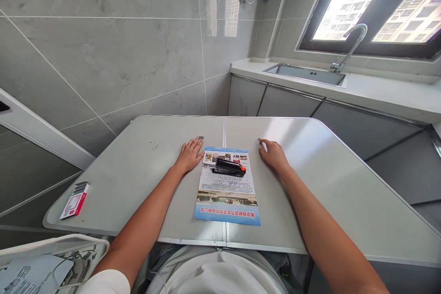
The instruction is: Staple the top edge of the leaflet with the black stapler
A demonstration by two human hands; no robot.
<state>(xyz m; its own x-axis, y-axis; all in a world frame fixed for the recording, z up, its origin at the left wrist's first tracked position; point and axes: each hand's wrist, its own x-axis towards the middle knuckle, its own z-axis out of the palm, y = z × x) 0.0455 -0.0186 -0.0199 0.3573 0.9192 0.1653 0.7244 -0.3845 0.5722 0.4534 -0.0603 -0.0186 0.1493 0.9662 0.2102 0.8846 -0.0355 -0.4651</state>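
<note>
My left hand (189, 155) lies flat on the table, fingers stretched out. Its fingertips are at a short metallic strip (201, 138), which looks like staples. My right hand (272, 153) rests on the table to the right, its index finger stretched out and apart from the thumb. A tiny dark piece (258, 138) is at that fingertip, too small to name. Between my hands lies a printed sheet (227, 198) with blue edges and pictures, upside down to me. On it lies a black stapler (229, 167) with an orange end and its metal part extending left.
The pale folding table (327, 183) has a seam down its middle. A red and white box (74, 202) lies at its left edge. A white basket (79, 239) with papers and cables stands at lower left. Behind are a tiled wall (120, 46) and a sink (306, 75).
</note>
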